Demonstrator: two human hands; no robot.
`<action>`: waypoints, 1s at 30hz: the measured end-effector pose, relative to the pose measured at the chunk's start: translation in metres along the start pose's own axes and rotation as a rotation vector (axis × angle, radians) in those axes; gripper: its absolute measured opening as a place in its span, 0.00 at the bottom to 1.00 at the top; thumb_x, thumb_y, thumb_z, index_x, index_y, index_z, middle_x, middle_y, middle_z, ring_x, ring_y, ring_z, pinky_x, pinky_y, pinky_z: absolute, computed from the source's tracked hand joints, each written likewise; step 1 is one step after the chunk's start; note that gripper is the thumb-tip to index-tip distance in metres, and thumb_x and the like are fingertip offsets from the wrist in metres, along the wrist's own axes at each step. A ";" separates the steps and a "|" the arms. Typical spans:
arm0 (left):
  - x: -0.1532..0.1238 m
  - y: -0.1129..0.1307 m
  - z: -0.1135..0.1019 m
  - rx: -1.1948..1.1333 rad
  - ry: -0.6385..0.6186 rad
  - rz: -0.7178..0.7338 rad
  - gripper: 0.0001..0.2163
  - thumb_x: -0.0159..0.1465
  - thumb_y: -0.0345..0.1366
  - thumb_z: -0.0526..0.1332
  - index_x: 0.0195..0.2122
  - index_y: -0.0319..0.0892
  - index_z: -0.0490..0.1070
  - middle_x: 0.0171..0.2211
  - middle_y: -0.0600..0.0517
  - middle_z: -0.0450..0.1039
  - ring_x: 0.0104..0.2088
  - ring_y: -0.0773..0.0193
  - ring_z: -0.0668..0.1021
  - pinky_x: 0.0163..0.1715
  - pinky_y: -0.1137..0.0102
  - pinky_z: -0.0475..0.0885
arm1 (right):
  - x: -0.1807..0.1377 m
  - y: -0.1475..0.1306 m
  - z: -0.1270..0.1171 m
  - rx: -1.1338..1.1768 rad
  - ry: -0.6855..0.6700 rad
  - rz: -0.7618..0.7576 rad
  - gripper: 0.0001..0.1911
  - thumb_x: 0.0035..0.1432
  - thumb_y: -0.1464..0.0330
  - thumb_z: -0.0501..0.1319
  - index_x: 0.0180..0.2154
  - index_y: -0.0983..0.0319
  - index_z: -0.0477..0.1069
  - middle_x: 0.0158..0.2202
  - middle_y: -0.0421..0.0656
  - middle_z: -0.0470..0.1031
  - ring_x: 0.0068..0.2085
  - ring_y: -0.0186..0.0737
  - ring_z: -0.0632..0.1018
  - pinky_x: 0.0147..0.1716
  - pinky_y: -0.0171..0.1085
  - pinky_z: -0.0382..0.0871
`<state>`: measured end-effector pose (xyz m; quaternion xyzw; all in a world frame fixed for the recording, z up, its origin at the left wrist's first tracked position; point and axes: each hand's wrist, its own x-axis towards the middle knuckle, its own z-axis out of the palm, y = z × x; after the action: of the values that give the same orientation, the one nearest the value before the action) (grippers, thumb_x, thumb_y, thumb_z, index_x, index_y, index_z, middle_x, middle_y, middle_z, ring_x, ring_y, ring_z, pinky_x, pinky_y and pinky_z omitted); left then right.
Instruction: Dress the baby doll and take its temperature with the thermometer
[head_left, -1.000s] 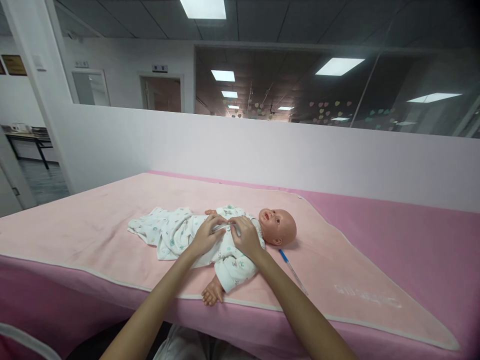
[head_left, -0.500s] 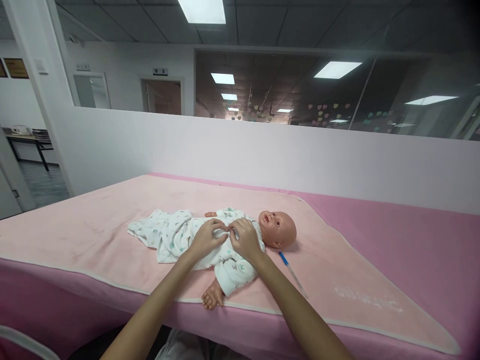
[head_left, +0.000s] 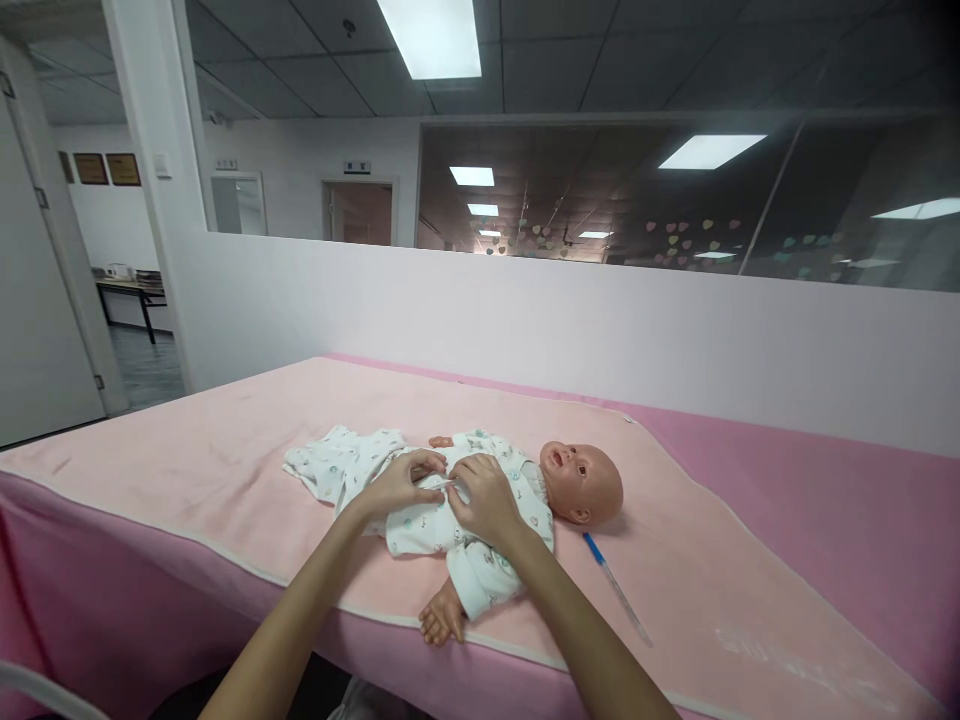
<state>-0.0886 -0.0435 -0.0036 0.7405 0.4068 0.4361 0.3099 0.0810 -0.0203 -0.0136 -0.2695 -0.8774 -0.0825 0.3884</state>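
A baby doll (head_left: 581, 478) lies on its back on a light pink blanket (head_left: 225, 470), head to the right. It wears a white printed romper (head_left: 352, 465). My left hand (head_left: 397, 485) and my right hand (head_left: 484, 500) rest on the doll's chest, fingers pinched together on the front of the romper where the two sides meet. The doll's bare hand (head_left: 444, 622) sticks out of a sleeve near the front edge.
A blue-capped pen or thermometer (head_left: 615, 585) lies on the blanket right of the doll. The table is covered in darker pink cloth (head_left: 825, 500). A white partition wall (head_left: 600, 320) with glass above runs behind it; a doorway opens at far left.
The camera has shifted, so the doll sits lower and further right in view. Both hands stay pinched on the romper front, now slightly lower on the chest.
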 end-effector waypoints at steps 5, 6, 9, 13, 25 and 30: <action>-0.004 -0.007 0.005 0.172 0.091 0.050 0.07 0.49 0.33 0.61 0.31 0.41 0.71 0.40 0.49 0.69 0.41 0.62 0.73 0.43 0.68 0.68 | -0.004 0.000 0.001 -0.020 0.025 0.029 0.03 0.52 0.72 0.54 0.29 0.62 0.65 0.30 0.42 0.69 0.35 0.38 0.67 0.38 0.38 0.58; -0.005 -0.008 0.006 0.230 0.122 0.072 0.07 0.50 0.33 0.61 0.31 0.41 0.71 0.39 0.49 0.70 0.40 0.62 0.73 0.42 0.68 0.68 | -0.004 0.000 0.002 -0.026 0.025 0.034 0.02 0.52 0.72 0.54 0.29 0.62 0.65 0.30 0.42 0.69 0.35 0.38 0.67 0.39 0.38 0.58; -0.011 -0.007 0.010 0.377 0.200 0.124 0.07 0.51 0.33 0.59 0.33 0.43 0.71 0.37 0.51 0.71 0.38 0.62 0.73 0.40 0.68 0.68 | -0.004 0.000 0.003 -0.035 0.028 0.053 0.02 0.53 0.71 0.55 0.29 0.62 0.65 0.29 0.42 0.69 0.35 0.38 0.68 0.38 0.38 0.58; -0.017 -0.002 0.014 0.480 0.229 0.163 0.08 0.54 0.33 0.56 0.34 0.43 0.71 0.35 0.51 0.71 0.38 0.62 0.73 0.40 0.68 0.66 | -0.003 -0.001 0.002 -0.026 0.054 0.066 0.03 0.54 0.71 0.53 0.30 0.62 0.65 0.29 0.42 0.69 0.35 0.38 0.68 0.37 0.37 0.58; -0.016 -0.004 0.016 0.490 0.268 0.154 0.07 0.56 0.33 0.54 0.32 0.42 0.70 0.33 0.51 0.71 0.36 0.62 0.72 0.37 0.69 0.66 | -0.003 0.000 0.001 -0.027 0.071 0.071 0.03 0.54 0.72 0.54 0.28 0.62 0.64 0.27 0.41 0.69 0.33 0.37 0.68 0.35 0.36 0.58; -0.016 -0.002 0.016 0.420 0.262 0.141 0.07 0.55 0.32 0.55 0.32 0.42 0.71 0.34 0.51 0.72 0.37 0.61 0.73 0.38 0.69 0.66 | -0.004 0.000 0.001 -0.007 0.064 0.071 0.03 0.54 0.72 0.54 0.29 0.61 0.64 0.28 0.41 0.69 0.33 0.37 0.68 0.36 0.37 0.58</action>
<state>-0.0795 -0.0583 -0.0188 0.7524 0.4724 0.4548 0.0628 0.0823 -0.0212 -0.0171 -0.2990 -0.8541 -0.0803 0.4180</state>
